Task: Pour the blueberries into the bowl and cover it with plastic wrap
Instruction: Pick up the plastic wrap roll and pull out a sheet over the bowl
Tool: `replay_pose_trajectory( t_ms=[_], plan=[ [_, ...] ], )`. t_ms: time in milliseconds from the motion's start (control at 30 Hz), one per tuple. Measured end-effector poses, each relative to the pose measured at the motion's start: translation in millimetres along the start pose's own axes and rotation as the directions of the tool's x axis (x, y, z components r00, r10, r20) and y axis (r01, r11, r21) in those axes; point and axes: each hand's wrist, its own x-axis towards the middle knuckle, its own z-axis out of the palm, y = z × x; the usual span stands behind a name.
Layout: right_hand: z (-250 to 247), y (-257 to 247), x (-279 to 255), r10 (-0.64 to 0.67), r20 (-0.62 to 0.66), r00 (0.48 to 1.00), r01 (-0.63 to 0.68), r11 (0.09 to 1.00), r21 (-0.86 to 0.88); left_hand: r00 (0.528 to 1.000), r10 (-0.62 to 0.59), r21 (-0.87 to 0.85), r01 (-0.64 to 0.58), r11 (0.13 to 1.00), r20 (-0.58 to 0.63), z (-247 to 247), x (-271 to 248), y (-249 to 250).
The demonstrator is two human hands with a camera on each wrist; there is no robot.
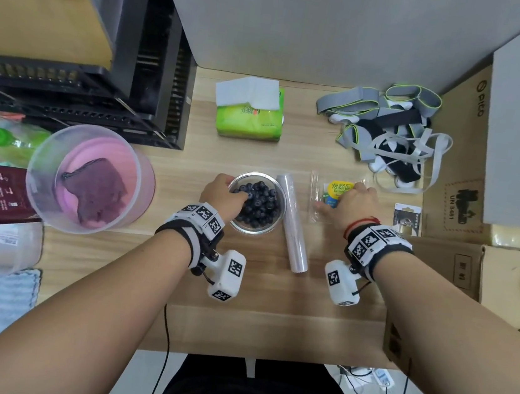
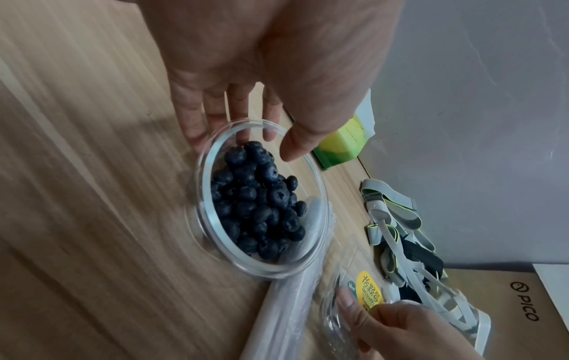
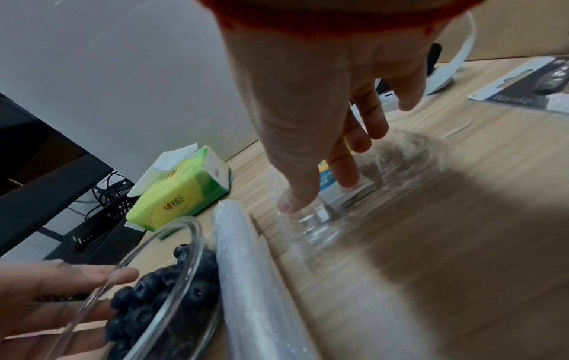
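Observation:
A glass bowl [image 1: 283, 211] [image 2: 215, 243] [image 3: 172, 243] full of blueberries [image 1: 259, 205] [image 2: 258, 207] [image 3: 172, 289] stands mid-table. My left hand [image 1: 233, 188] [image 2: 264, 141] is at its left rim, fingers straight against the outer wall, thumb above the berries. A plastic wrap roll [image 1: 293, 223] [image 2: 286, 304] [image 3: 246, 268] lies just right of the bowl. Further right sits the empty clear blueberry box [image 1: 318, 204] [image 2: 366, 287] [image 3: 385, 194] with a yellow label. My right hand [image 1: 346, 201] [image 3: 323, 187] grips it from above, thumb on its near corner.
A green tissue pack [image 1: 249, 117] lies at the back, and a heap of grey straps [image 1: 388, 130] at the back right. On the left are a clear tub [image 1: 90, 179] holding a purple cloth and black crates [image 1: 101, 95]. Cardboard boxes [image 1: 446, 269] and a small carded pack [image 1: 406, 218] line the right.

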Motion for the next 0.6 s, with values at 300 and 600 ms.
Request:
replay_pose_trajectory(
  t_ms=[300, 600],
  plan=[
    [-1.2, 15.9, -2.1, 0.053, 0.021, 0.998, -0.053, 0.999, -0.001, 1.000, 0.015, 0.004, -0.015, 1.000, 0.013, -0.3, -2.9, -4.6],
    [4.5, 37.5, -16.3, 0.143, -0.063, 0.988, -0.137, 0.986, 0.095, 1.000, 0.015, -0.020, -0.015, 1.000, 0.005, 1.7, -9.7, -10.8]
  ],
)
